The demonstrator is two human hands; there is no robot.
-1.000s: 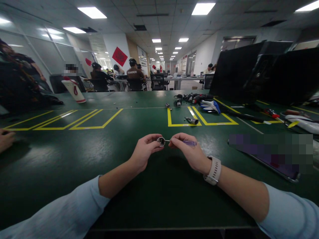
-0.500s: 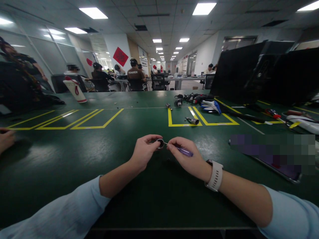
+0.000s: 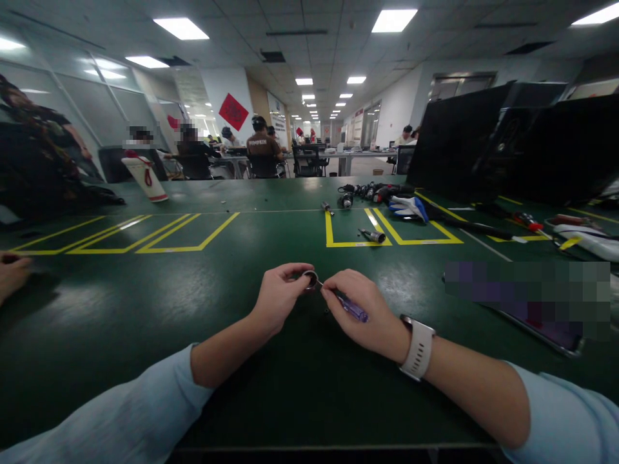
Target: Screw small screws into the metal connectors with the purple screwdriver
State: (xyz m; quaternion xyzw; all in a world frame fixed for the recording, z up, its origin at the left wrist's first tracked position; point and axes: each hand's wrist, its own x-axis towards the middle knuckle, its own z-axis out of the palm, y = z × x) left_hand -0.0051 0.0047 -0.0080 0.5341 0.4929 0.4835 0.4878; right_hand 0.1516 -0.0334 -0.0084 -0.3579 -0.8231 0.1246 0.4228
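Over the green table (image 3: pixel 159 296), my left hand (image 3: pixel 280 295) pinches a small round metal ring-shaped part (image 3: pixel 311 278), its opening turned toward my right hand. My right hand (image 3: pixel 360 309) grips a screwdriver with a purple translucent handle (image 3: pixel 354 309). The screwdriver's thin shaft reaches the rim of the round part; its exact tip is hard to make out. A tiny dark piece (image 3: pixel 326 311) lies on the table just below the two hands. Beyond them, a metal cylindrical part (image 3: pixel 372 236) rests inside a yellow taped outline.
A smaller metal part (image 3: pixel 327 207), black cables (image 3: pixel 372 191) and a blue-white glove (image 3: pixel 409 207) lie farther back. At right are a phone (image 3: pixel 541 325) and black monitors (image 3: pixel 459 142). A white cup (image 3: pixel 146 177) stands back left; another person's hand (image 3: pixel 12 274) is at the left edge.
My right hand has shifted slightly, and the purple handle has tipped to a steeper downward slant. My left hand stays nearly in place with the round part.
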